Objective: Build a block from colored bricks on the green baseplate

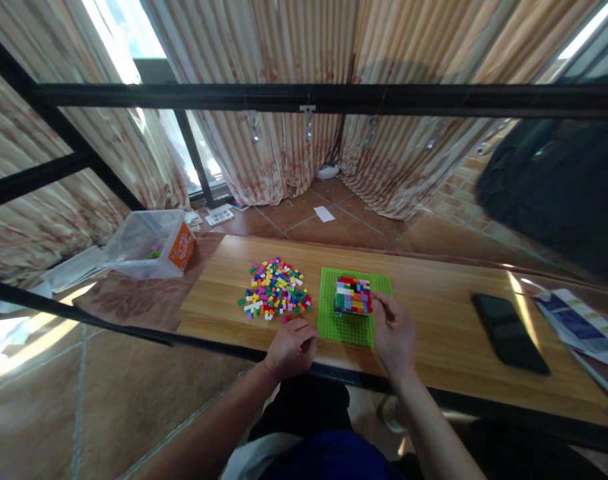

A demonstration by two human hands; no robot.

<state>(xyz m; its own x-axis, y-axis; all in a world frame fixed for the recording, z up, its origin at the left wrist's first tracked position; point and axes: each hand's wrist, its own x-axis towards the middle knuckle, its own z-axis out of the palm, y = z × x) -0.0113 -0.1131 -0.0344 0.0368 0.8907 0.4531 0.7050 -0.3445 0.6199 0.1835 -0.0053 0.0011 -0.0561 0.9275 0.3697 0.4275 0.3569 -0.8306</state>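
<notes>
A small block build of many-coloured toy bricks (353, 296) stands on a green studded baseplate (329, 327), with a dark gap in its top near the back. My right hand (397, 337) is at its right side, thumb and forefinger drawn together at the edge; whether a brick is between them is hidden. Left of the baseplate lies a loose pile of toy bricks (277, 290). My left hand (293, 347) rests at the table's front edge, just below the pile, its fingers curled in. What those fingers may hold does not show.
The wooden table (439, 300) carries a black phone (510, 332) and a printed packet (584, 323) at the right. A clear plastic box (147, 243) with an orange label stands beyond the left end. A black metal bar (304, 98) crosses in front of the curtains.
</notes>
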